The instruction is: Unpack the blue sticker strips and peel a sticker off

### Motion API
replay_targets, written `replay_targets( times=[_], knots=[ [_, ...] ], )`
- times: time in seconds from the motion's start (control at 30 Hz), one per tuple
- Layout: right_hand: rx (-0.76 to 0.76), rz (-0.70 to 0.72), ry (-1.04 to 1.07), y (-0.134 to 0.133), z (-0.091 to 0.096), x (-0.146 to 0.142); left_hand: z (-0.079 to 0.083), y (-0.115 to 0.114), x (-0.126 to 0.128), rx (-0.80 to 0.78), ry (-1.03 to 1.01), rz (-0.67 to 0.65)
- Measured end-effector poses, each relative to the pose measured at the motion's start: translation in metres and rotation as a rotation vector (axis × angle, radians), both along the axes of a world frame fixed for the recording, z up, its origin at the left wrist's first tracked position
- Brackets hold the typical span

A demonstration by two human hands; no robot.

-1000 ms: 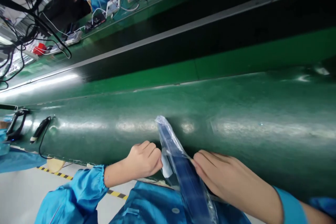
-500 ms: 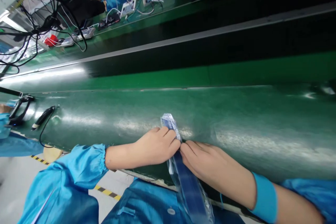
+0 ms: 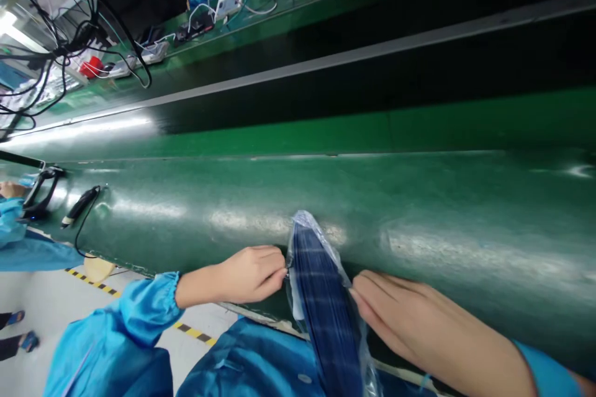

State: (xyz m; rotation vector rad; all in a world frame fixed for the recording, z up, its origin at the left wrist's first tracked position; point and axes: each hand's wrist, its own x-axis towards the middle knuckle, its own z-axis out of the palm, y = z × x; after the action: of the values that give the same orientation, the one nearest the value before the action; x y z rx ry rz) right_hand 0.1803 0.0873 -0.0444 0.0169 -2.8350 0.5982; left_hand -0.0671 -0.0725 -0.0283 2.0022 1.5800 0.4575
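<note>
Clear plastic bag (image 3: 303,224) around dark blue striped material (image 3: 323,304), lying across the near edge of the green tabletop (image 3: 442,198), lower center of the frame, between the hands: left hand (image 3: 246,274) curled, fingertips pinching the bag's left edge; right hand (image 3: 414,322) open, fingers flat against its right side.

**Navy check against green**

On the glossy green belt (image 3: 419,198), the clear bag (image 3: 321,298) shows navy contents crossed by a pale check. Beyond the belt sits a bright red object (image 3: 92,67). On the near side, the sleeves (image 3: 144,307) are vivid blue, and the pale grey floor (image 3: 46,298) carries yellow-and-black striped tape (image 3: 193,332).
</note>
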Motion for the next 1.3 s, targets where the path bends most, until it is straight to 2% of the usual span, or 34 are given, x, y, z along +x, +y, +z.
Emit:
replay_targets(
  times=[0.07,0.27,0.37,0.43,0.53,0.67,0.77,0.83,0.9,1.07,1.23,1.3],
  knots=[
    [-0.125,-0.050,-0.013,-0.003,-0.002,-0.001,-0.005,-0.005,0.010,-0.048,-0.169,0.175],
    [-0.414,-0.310,-0.036,-0.023,-0.010,0.002,-0.031,-0.022,0.056,-0.007,-0.674,0.772],
    [-0.489,-0.477,-0.005,-0.041,-0.013,0.003,-0.039,-0.024,0.079,-0.087,-0.868,0.949],
    [-0.499,-0.564,0.003,-0.054,-0.015,0.002,-0.042,-0.021,0.090,-0.109,-0.943,0.986],
    [-0.494,-0.635,0.011,-0.067,-0.018,0.000,-0.044,-0.016,0.098,-0.024,-0.977,1.061],
    [-0.563,-0.708,0.068,-0.066,-0.024,0.004,-0.054,-0.019,0.096,0.070,-0.928,1.228],
    [-0.670,-0.757,0.039,-0.062,-0.030,0.009,-0.064,-0.026,0.094,0.087,-0.848,1.283],
    [-0.686,-0.827,0.044,-0.064,-0.034,0.010,-0.070,-0.029,0.095,0.082,-0.780,1.304],
    [-0.625,-0.877,0.092,-0.069,-0.036,0.008,-0.073,-0.031,0.098,0.085,-0.719,1.311],
    [-0.450,-0.788,0.162,-0.075,-0.033,0.002,-0.071,-0.030,0.102,0.104,-0.601,1.285],
    [-0.421,-0.753,0.139,-0.068,-0.029,0.006,-0.069,-0.032,0.099,0.099,-0.600,1.250],
    [-0.390,-0.796,0.153,-0.063,-0.031,0.009,-0.072,-0.034,0.094,0.107,-0.597,1.271]
  ],
)
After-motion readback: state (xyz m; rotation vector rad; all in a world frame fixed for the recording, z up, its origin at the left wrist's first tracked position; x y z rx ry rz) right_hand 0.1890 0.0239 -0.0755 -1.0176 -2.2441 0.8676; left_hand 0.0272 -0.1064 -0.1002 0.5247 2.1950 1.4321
